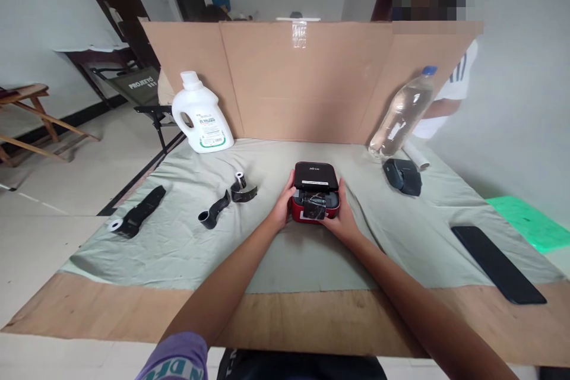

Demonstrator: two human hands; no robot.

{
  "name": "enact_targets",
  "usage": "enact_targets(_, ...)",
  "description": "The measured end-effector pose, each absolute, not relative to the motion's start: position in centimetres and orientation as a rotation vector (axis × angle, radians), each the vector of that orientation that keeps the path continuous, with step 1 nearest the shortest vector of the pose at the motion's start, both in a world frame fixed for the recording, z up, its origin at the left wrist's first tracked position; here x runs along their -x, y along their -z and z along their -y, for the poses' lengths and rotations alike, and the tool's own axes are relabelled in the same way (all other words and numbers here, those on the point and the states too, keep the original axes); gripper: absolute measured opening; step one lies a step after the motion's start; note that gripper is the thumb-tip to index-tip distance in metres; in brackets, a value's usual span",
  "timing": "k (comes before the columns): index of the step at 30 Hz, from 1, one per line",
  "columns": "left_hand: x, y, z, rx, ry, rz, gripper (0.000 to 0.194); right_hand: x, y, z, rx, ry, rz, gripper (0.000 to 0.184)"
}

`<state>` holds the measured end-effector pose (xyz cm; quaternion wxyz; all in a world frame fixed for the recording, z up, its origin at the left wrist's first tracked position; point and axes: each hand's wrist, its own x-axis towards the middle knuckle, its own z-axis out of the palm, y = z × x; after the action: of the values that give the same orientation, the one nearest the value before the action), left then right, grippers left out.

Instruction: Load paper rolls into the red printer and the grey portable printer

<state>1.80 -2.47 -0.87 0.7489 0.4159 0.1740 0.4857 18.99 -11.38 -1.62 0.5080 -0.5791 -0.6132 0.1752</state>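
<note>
You can read "PROJEEYO" or similar on the folding chair (142, 84); the white jug (202, 116) carries a label in Chinese characters. Pale writing on the machine (316, 185) is too small to make out. It is a compact red-and-black box with a shiny dark strip (314, 206) over its front. It sits mid-tabletop (303, 317), with the fingers of your left hand (283, 205) and right hand (342, 219) holding its sides. Green cloth (298, 261) stretches toward you to the wooden front edge; a cardboard screen (303, 92) bounds the back.
</note>
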Motion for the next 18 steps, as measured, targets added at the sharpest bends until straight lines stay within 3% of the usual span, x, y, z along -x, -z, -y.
enact_targets(3, -2.1, 1.4, 2.3, -0.900, -1.067, -0.393, 0.080, -18.9, 1.4, 11.3, 1.389, -0.412, 1.500, 0.132)
enact_targets(5, -2.2, 1.8, 2.2, -0.907, -1.066, -0.377, 0.081, -19.0, 1.2, 11.4, 1.353, -0.396, 1.518, 0.125)
enact_targets(10, -2.1, 2.3, 2.0, -0.973, -1.081, -0.330, 0.075, -20.9, -0.7, 11.9, 1.218, -0.479, 1.525, 0.074)
enact_targets(14, -2.0, 2.7, 1.7, -1.011, -1.085, -0.324, 0.073, -22.0, -4.9, 10.7, 1.297, -0.402, 1.483, 0.048)
enact_targets(18, -1.9, 2.8, 1.4, -1.060, -1.095, -0.375, 0.071, -20.4, -9.5, 6.7, 1.699, -0.323, 1.986, 0.029)
